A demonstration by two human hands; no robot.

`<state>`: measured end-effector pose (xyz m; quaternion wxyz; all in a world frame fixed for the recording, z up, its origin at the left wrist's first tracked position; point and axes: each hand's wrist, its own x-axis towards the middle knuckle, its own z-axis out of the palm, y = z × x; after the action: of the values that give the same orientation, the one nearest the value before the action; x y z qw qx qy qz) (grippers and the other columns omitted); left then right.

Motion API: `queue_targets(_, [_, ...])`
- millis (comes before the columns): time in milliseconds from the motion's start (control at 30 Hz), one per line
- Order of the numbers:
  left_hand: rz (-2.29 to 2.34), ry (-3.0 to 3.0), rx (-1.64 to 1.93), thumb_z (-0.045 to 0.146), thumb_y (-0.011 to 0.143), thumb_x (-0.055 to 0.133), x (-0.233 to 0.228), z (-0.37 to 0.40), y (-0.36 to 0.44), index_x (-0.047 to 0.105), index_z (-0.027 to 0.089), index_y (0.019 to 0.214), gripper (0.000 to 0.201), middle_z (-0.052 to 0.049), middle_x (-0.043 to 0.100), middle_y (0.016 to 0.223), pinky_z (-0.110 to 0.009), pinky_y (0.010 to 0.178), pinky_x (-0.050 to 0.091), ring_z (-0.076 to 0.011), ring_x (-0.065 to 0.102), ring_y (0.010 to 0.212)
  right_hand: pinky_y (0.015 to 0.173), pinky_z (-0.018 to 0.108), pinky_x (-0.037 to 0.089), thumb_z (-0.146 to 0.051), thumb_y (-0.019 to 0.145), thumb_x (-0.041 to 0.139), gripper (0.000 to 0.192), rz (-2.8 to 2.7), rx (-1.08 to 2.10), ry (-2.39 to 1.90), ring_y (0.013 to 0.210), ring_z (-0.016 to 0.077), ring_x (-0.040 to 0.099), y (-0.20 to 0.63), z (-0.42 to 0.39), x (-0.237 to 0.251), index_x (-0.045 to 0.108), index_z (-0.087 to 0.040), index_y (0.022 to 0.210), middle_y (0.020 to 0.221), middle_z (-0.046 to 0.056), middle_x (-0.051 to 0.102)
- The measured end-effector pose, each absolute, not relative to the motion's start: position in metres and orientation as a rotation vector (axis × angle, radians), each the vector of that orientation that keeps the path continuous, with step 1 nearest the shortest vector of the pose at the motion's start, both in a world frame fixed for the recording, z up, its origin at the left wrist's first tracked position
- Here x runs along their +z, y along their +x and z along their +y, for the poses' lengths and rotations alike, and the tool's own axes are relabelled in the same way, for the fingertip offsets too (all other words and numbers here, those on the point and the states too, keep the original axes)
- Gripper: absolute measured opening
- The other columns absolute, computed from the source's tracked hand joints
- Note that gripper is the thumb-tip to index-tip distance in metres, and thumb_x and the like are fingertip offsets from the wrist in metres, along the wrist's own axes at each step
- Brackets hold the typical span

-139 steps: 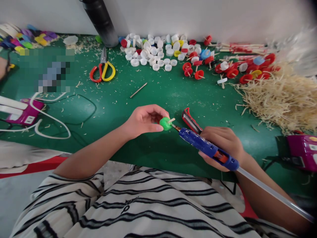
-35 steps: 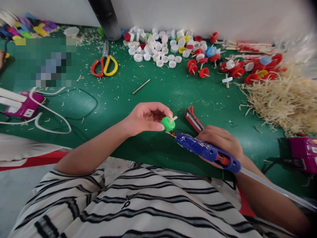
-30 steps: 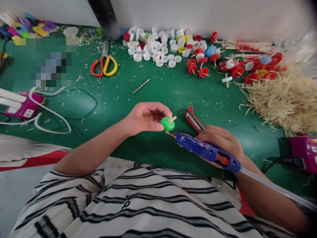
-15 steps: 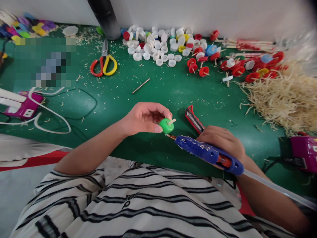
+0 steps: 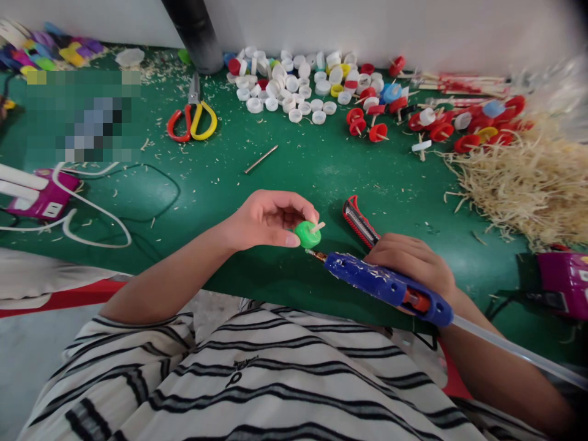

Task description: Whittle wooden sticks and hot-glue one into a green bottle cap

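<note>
- Pinching the cap [image 5: 307, 234], left hand [image 5: 269, 218]: light, stiff, slippery; hold by the rim.
- Right hand [image 5: 411, 264] clamped around glue gun [image 5: 388, 288], nozzle just beside cap.

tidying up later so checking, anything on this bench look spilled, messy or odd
Yes. Wood shavings are heaped at the right edge, with bits scattered across the green tabletop. The blue glue gun in the right hand is crusted with specks. A lone wooden stick lies loose by the scissors.
</note>
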<state>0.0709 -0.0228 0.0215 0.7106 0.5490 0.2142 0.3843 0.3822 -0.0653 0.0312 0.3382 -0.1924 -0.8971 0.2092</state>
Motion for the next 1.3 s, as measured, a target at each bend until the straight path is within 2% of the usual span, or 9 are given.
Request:
queue_targets(200, [0.438, 1.220, 0.843, 0.016, 0.069, 0.098, 0.021, -0.021, 0.070, 0.085, 0.018, 0.104, 0.038, -0.009, 0.081, 0.100, -0.023, 0.078, 0.063, -0.0155, 0.077, 0.089, 0.067, 0.035, 0.057, -0.037, 0.111, 0.050, 0.021, -2.354, 0.535, -0.470, 0.074, 0.0195, 0.067, 0.382, -0.063, 0.033, 0.064, -0.023, 0.117, 0.087, 0.006, 0.073])
queue_targets(333, [0.473, 1.212, 0.854, 0.020, 0.066, 0.100, 0.022, -0.021, 0.070, 0.084, 0.016, 0.100, 0.037, -0.010, 0.081, 0.096, -0.022, 0.074, 0.062, -0.0147, 0.076, 0.083, 0.066, 0.035, 0.056, -0.032, 0.106, 0.061, 0.014, -2.324, 0.518, -0.483, 0.073, 0.0195, 0.067, 0.385, -0.061, 0.033, 0.065, -0.024, 0.116, 0.087, 0.005, 0.073])
queue_targets(433, [0.478, 1.200, 0.909, 0.022, 0.067, 0.100, 0.021, -0.022, 0.072, 0.084, 0.016, 0.100, 0.037, -0.010, 0.081, 0.096, -0.023, 0.075, 0.062, -0.0155, 0.076, 0.086, 0.066, 0.034, 0.056, -0.029, 0.103, 0.067, 0.013, -2.297, 0.504, -0.532, 0.074, 0.0191, 0.067, 0.389, -0.060, 0.033, 0.065, -0.024, 0.114, 0.088, 0.005, 0.073])
queue_targets(700, [0.469, 1.193, 1.083, 0.019, 0.071, 0.097, 0.012, -0.018, 0.074, 0.085, 0.019, 0.105, 0.036, -0.006, 0.081, 0.100, -0.019, 0.079, 0.063, -0.0118, 0.077, 0.088, 0.069, 0.034, 0.055, -0.030, 0.104, 0.064, 0.013, -2.324, 0.519, -0.521, 0.075, 0.0191, 0.065, 0.388, -0.061, 0.030, 0.064, -0.022, 0.113, 0.088, 0.007, 0.073])
queue_targets(900, [0.456, 1.293, 1.106, 0.016, 0.069, 0.097, 0.011, -0.020, 0.074, 0.084, 0.020, 0.108, 0.041, -0.007, 0.081, 0.105, -0.022, 0.079, 0.064, -0.0142, 0.077, 0.091, 0.066, 0.035, 0.055, -0.023, 0.098, 0.068, 0.019, -2.324, 0.566, -0.588, 0.074, 0.0213, 0.069, 0.386, -0.062, 0.029, 0.065, -0.027, 0.116, 0.091, 0.007, 0.076])
queue_targets(1067, [0.460, 1.425, 1.102, 0.020, 0.066, 0.101, 0.010, -0.020, 0.074, 0.082, 0.019, 0.106, 0.044, -0.010, 0.080, 0.105, -0.026, 0.077, 0.063, -0.0165, 0.076, 0.091, 0.066, 0.034, 0.055, -0.026, 0.098, 0.069, 0.020, -2.310, 0.595, -0.600, 0.073, 0.0205, 0.067, 0.383, -0.063, 0.028, 0.064, -0.025, 0.117, 0.089, 0.007, 0.074])
queue_targets(1300, [0.431, 1.497, 1.116, 0.016, 0.068, 0.099, 0.012, -0.019, 0.072, 0.081, 0.020, 0.110, 0.047, -0.009, 0.079, 0.106, -0.025, 0.072, 0.061, -0.0140, 0.072, 0.085, 0.065, 0.035, 0.058, -0.019, 0.090, 0.076, 0.024, -2.223, 0.691, -0.658, 0.072, 0.0210, 0.070, 0.379, -0.066, 0.032, 0.069, -0.030, 0.110, 0.087, 0.004, 0.074])
